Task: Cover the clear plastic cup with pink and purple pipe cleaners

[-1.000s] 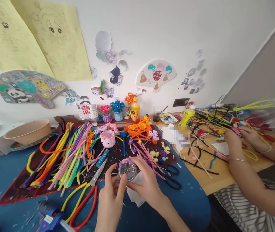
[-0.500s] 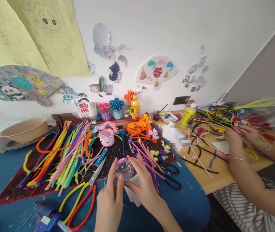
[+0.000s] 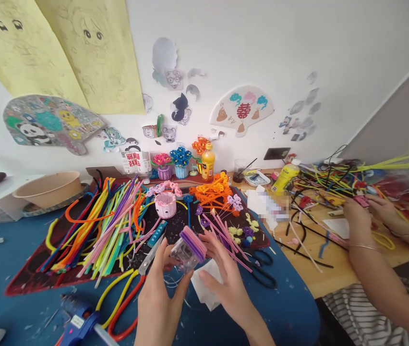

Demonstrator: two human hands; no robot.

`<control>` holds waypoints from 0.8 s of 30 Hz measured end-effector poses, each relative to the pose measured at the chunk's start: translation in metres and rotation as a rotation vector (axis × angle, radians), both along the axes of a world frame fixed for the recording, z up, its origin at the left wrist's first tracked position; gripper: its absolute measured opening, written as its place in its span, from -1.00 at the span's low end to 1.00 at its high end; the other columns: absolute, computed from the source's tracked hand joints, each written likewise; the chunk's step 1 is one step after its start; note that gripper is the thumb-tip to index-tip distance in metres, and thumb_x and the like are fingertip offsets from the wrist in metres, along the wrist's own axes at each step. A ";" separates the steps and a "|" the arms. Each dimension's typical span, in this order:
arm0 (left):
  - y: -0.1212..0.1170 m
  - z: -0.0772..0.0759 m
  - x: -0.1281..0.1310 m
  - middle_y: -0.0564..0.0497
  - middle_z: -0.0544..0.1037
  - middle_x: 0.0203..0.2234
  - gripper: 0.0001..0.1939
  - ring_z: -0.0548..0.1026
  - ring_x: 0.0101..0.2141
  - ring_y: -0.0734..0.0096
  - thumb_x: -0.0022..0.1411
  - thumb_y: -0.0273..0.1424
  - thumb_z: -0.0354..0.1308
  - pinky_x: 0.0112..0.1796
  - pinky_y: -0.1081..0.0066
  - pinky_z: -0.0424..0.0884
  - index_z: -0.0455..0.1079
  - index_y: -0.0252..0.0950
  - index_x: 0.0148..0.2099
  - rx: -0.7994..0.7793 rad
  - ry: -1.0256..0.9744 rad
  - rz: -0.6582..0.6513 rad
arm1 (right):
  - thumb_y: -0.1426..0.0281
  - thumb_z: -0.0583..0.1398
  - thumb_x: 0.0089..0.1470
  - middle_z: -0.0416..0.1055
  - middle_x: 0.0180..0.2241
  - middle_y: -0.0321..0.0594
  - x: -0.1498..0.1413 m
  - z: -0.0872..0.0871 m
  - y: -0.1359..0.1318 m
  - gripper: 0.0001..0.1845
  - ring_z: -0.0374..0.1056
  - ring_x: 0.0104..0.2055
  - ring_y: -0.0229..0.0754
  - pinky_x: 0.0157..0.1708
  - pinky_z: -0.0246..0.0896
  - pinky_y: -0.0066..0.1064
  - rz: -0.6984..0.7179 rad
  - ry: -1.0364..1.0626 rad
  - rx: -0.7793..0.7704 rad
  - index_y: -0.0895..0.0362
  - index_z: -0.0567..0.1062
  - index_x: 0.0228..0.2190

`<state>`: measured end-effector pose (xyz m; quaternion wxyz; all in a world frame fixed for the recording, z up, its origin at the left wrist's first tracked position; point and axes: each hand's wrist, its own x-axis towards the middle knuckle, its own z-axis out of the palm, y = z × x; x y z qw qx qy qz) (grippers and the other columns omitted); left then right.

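Right now, from where I stand, the clear cup [image 3: 182,256] is tilted in the air over the near middle of the blue surface [image 3: 280,317], its pink and purple band [image 3: 194,241] turned up and to the right. The left hand [image 3: 159,281] has it in a narrow grip, thumb below and fingers against the far left side. The right hand [image 3: 226,286] keeps a wider grip, its thumb apart from its fingers; those fingers are right by the band, though I can't tell whether they touch it.

A piece of white paper [image 3: 206,287] lies just below the cup, partly covered by the right hand. Scissors [image 3: 147,263] with yellow and red handles rest to the left, near a blue glue gun [image 3: 78,319]. Black scissors [image 3: 271,287] lie to the right. On the dark mat [image 3: 28,279], a big spread of coloured stems [image 3: 107,230] fills the left, and a pink pot [image 3: 165,206] stands upright on the far side of the cup. An orange bottle [image 3: 208,163] stands near the wall. Over on the right, another person's hands [image 3: 357,222] hold a small pink piece [image 3: 362,201].
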<state>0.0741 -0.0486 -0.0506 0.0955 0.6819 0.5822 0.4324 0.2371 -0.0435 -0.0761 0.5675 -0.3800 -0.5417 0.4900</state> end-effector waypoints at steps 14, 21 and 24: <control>0.007 0.014 -0.023 -0.17 0.48 0.17 -0.36 0.57 0.02 0.21 0.35 -0.33 0.13 -0.05 0.32 0.56 0.00 -0.10 0.39 0.032 -0.065 -0.247 | 0.39 0.40 -0.03 0.36 0.13 -0.09 -0.031 0.022 0.007 -0.23 0.36 0.14 0.07 0.10 0.35 -0.13 -0.280 -0.023 0.062 -0.03 0.30 0.19; 0.012 0.013 -0.001 -0.24 0.53 0.09 -0.28 0.54 0.05 0.09 0.22 -0.12 0.19 0.03 0.14 0.49 0.03 -0.22 0.32 -0.338 -0.560 -0.241 | 0.35 0.31 0.05 0.36 0.00 0.00 -0.058 0.019 0.005 -0.20 0.42 -0.02 0.06 -0.11 0.45 -0.13 -0.546 -0.265 0.094 0.04 0.12 0.25; 0.021 0.015 0.001 -0.24 0.57 -0.01 -0.20 0.58 -0.05 0.07 0.14 -0.10 0.23 0.00 0.09 0.48 0.02 -0.27 0.31 -0.412 -0.555 -0.158 | 0.37 0.31 0.02 0.32 0.09 0.05 -0.059 0.012 0.000 -0.12 0.39 0.07 0.12 -0.03 0.41 -0.06 -0.524 -0.367 0.103 0.03 0.06 0.28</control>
